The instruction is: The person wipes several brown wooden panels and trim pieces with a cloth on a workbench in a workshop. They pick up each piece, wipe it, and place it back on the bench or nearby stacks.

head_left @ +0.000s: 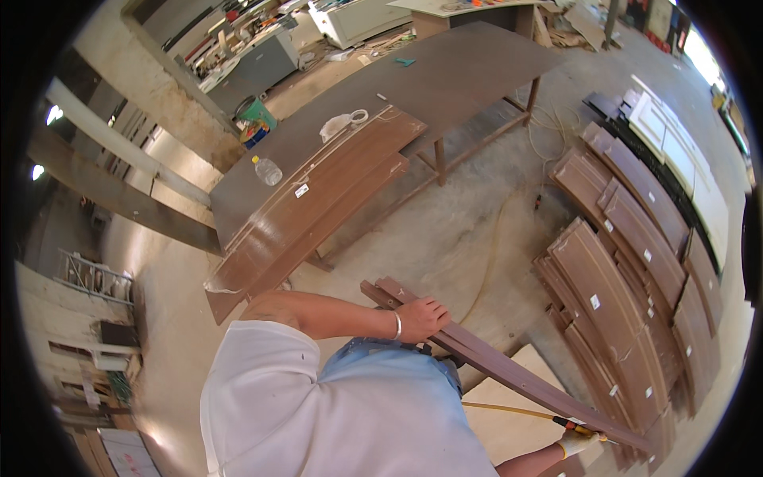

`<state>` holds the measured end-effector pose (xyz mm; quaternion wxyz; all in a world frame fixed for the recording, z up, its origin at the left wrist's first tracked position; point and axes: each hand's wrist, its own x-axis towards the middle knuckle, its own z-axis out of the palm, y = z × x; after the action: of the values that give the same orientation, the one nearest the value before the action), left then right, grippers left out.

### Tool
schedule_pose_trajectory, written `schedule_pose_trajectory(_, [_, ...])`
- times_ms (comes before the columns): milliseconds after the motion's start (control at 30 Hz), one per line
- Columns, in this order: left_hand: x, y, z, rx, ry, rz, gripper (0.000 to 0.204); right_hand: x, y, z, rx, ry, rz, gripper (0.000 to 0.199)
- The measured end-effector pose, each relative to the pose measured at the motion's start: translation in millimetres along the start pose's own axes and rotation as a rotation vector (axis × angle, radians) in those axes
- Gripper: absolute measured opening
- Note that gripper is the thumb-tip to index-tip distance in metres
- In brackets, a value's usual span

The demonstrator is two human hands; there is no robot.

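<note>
Clearly, 2 long brown strips (509, 375) are held slantwise above the floor (461, 230), L hand (424, 320) grip closed round them nr the upper end; a hosed tool (566, 423) is clasped in the gloved R hand (580, 442). Prob. stiff, smooth, mod. heavy; best supported nr both ends, approx. evenly

I see two long, narrow brown boards (513, 378) close together, slanting down toward the lower right of my view, with a black-and-orange tool (567, 423) near their lower end.
</note>
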<state>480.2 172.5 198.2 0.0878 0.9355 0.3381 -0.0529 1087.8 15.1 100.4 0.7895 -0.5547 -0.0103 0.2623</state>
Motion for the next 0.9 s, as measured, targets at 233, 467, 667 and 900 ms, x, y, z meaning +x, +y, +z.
schedule_pose_trajectory(233, [-98.7, -88.7, 35.0, -0.047, 0.210, -0.211, 0.053, -76.1, 7.1, 211.1, -0.022, -0.137, 0.085, 0.065])
schedule_pose_trajectory(467, [-242.9, -201.7, 60.6, -0.103, 0.419, -0.552, 0.057, -202.5, 90.7, 406.7, 0.001, -0.378, 0.034, 0.067])
schedule_pose_trajectory(667, [-361.3, -242.0, 28.8, -0.183, 0.340, -0.849, 0.068, -293.3, 169.5, 541.5, 0.138, -0.852, 0.248, 0.082])
schedule_pose_trajectory(900, [-356.0, -250.8, -4.1, -0.647, 0.221, -0.837, 0.054, -388.1, 231.4, 624.9, -0.070, -0.884, 0.217, 0.074])
